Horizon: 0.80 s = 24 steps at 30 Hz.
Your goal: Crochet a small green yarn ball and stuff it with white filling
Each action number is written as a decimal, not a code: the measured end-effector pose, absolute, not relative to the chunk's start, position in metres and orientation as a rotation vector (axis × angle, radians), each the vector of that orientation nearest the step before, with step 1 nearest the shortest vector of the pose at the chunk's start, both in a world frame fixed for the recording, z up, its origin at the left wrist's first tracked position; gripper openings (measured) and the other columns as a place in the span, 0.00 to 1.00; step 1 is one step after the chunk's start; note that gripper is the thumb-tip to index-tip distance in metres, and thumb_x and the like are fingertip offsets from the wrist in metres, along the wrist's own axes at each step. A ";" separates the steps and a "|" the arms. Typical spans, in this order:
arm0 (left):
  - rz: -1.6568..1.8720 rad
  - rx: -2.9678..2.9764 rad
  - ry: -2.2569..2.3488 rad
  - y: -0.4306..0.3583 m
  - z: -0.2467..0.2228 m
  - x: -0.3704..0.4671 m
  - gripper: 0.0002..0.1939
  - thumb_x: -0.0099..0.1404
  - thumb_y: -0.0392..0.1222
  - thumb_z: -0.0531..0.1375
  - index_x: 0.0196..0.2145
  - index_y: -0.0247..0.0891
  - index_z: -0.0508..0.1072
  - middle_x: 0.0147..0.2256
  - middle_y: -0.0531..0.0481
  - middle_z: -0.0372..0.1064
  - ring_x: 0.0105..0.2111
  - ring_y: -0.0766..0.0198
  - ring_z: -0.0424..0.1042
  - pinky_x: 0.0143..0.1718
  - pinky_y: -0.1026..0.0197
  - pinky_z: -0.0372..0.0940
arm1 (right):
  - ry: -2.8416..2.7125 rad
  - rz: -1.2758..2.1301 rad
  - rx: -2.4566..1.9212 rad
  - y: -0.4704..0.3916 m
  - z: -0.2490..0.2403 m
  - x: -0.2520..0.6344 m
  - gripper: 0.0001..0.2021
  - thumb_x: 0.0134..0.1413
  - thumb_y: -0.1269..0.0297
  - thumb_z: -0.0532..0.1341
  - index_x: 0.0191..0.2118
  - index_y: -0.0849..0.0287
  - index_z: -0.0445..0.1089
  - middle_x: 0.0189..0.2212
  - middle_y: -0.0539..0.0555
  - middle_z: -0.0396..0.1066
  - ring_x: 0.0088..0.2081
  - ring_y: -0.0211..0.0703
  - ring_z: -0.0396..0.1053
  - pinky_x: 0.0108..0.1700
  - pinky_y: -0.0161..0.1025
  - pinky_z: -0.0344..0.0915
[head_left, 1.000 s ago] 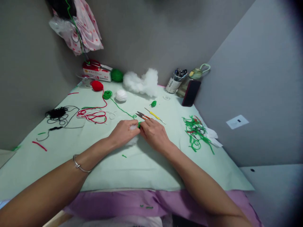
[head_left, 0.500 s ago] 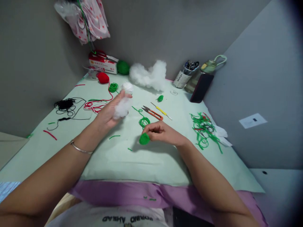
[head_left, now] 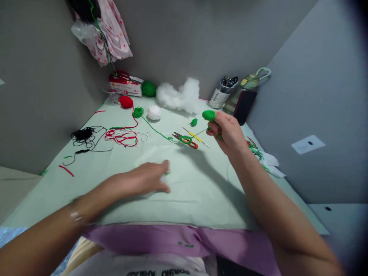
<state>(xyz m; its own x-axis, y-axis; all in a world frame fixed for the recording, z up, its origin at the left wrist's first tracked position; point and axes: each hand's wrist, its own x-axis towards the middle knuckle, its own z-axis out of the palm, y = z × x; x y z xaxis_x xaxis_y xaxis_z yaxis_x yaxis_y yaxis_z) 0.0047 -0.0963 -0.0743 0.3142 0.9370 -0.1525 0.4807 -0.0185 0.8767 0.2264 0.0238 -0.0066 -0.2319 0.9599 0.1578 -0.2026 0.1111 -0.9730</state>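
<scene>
Soft, even indoor light; the left hand [head_left: 143, 180] smears with motion blur (edges bend and darken at the right).

Just one head cam, looking forward and down over the pale green table [head_left: 201, 199] toward the room's corner. The white stuffing pile [head_left: 181, 94] sits far back; forearms come in from the bottom edge, close up.

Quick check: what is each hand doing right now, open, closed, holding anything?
Left hand: blurred, low over the green mat; its grip cannot be told.
Right hand: raised, closed on the green crocheted piece.
</scene>
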 end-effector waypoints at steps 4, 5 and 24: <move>0.613 1.726 0.971 -0.045 -0.058 0.116 0.16 0.42 0.38 0.75 0.29 0.44 0.76 0.18 0.56 0.65 0.21 0.57 0.67 0.29 0.58 0.59 | -1.475 1.262 -0.775 0.041 0.046 0.212 0.11 0.57 0.68 0.65 0.24 0.59 0.69 0.13 0.39 0.53 0.18 0.26 0.48 0.23 0.28 0.52; 0.601 1.737 0.878 -0.031 -0.048 0.129 0.16 0.42 0.40 0.75 0.31 0.44 0.78 0.20 0.54 0.69 0.22 0.56 0.69 0.28 0.58 0.61 | -1.498 1.227 -0.768 0.044 0.060 0.211 0.12 0.59 0.69 0.63 0.24 0.59 0.68 0.12 0.39 0.53 0.18 0.25 0.49 0.23 0.29 0.52; 1.299 0.818 0.993 -0.039 -0.033 0.007 0.20 0.65 0.60 0.64 0.30 0.40 0.70 0.23 0.55 0.64 0.20 0.69 0.62 0.21 0.64 0.56 | -1.211 1.701 -0.930 -0.034 -0.038 0.182 0.13 0.48 0.62 0.67 0.21 0.56 0.64 0.15 0.40 0.48 0.21 0.30 0.44 0.24 0.32 0.53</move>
<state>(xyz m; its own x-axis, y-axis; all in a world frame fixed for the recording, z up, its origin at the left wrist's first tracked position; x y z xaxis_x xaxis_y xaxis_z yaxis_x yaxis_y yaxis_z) 0.0066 -0.0387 -0.0326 -0.0038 0.9920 -0.1261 -0.3819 0.1151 0.9170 0.1820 -0.0340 -0.0377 -0.3816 0.9188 -0.1012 -0.2053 -0.1911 -0.9599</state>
